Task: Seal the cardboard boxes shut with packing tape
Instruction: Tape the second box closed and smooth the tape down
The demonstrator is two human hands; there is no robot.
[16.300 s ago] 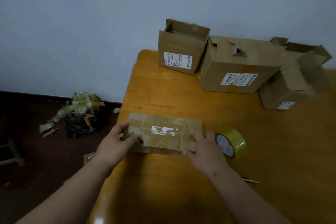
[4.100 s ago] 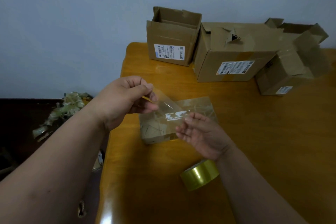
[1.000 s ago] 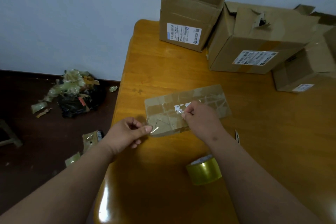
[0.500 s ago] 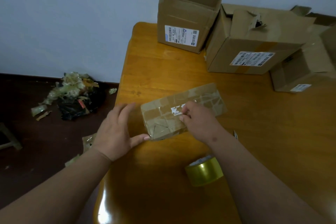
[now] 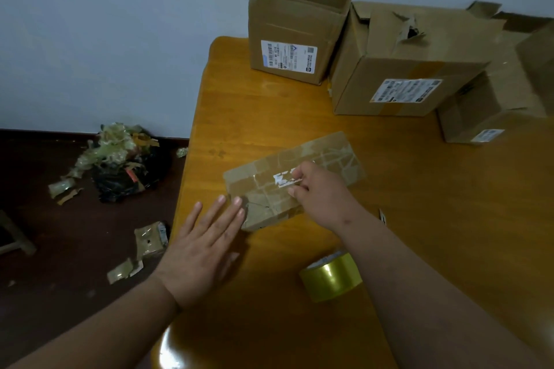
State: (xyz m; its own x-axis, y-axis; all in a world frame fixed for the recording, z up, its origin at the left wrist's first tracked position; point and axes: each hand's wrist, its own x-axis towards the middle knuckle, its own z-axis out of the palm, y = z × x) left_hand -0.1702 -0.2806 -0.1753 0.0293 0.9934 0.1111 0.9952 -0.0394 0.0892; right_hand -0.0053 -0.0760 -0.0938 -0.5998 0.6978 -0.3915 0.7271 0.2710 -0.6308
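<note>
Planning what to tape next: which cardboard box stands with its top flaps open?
The upright cardboard box at the table's far left corner; its flaps stand up.

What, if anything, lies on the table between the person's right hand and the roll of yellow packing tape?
Nothing visible does. The right hand rests on the flat taped cardboard box, and only bare orange wooden table shows between it and the roll of yellow packing tape, which lies nearer the person, beside the right forearm.
</note>
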